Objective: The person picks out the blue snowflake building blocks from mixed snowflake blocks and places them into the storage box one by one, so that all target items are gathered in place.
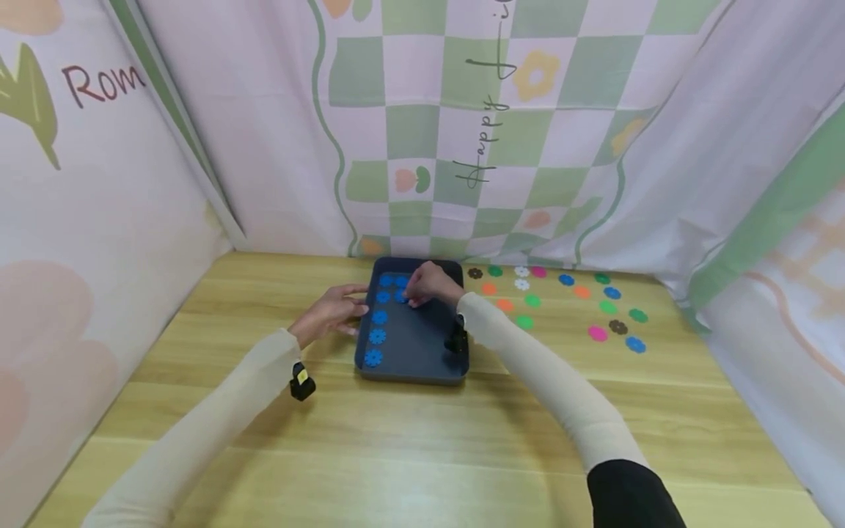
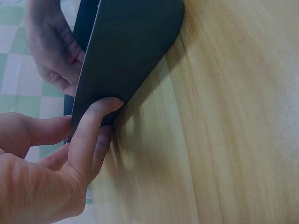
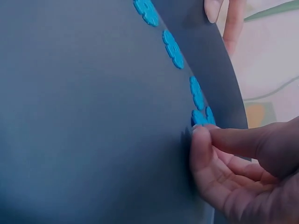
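A dark tray lies on the wooden table, with several blue flower pieces lined up along its left side. My right hand reaches over the tray's far end. Its thumb and fingers pinch a blue flower piece against the tray floor, beside the other blue ones. My left hand holds the tray's left rim. Its thumb presses the outer wall, and its fingertips lie over the rim.
Loose flower pieces in orange, green, pink, blue, brown and white are scattered on the table to the right of the tray. Printed fabric walls close in the left, back and right sides. Bare wood stretches in front of the tray.
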Motion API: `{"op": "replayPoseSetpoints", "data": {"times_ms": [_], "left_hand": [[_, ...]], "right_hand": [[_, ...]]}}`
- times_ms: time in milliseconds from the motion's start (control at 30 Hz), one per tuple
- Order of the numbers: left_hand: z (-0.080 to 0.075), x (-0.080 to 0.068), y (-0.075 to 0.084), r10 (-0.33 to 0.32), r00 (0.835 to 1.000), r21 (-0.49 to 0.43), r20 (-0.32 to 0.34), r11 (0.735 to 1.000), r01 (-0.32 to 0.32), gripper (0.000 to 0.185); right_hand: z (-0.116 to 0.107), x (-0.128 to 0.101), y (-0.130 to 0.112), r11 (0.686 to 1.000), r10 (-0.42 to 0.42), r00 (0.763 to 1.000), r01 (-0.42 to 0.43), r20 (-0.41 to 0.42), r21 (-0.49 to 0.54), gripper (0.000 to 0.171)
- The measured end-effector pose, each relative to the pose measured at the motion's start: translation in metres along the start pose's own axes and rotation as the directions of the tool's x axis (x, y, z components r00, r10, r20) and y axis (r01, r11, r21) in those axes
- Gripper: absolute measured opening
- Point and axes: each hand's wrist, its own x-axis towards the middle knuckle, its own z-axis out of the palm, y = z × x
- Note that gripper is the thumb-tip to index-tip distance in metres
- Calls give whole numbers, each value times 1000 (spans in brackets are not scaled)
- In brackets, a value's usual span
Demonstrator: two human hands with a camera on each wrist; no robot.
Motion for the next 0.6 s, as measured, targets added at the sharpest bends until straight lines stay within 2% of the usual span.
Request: {"op": "replayPoseSetpoints", "data": {"times_ms": [167,367,600], "left_hand": [[0,0,0,10,1000,14,7,1000,-11,61],[3,2,1,13,1000,19,14,1000,-14,60],[0,2,-1,7,1000,8,-5,1000,-6,60]], "right_hand": [[2,0,-6,998,28,999,-29,-28,-60,5],[1,-1,-5,998,30,999,-32,-33,-60,8],[2,3,-6,994,47,999,-49,-21,-99,7]]}}
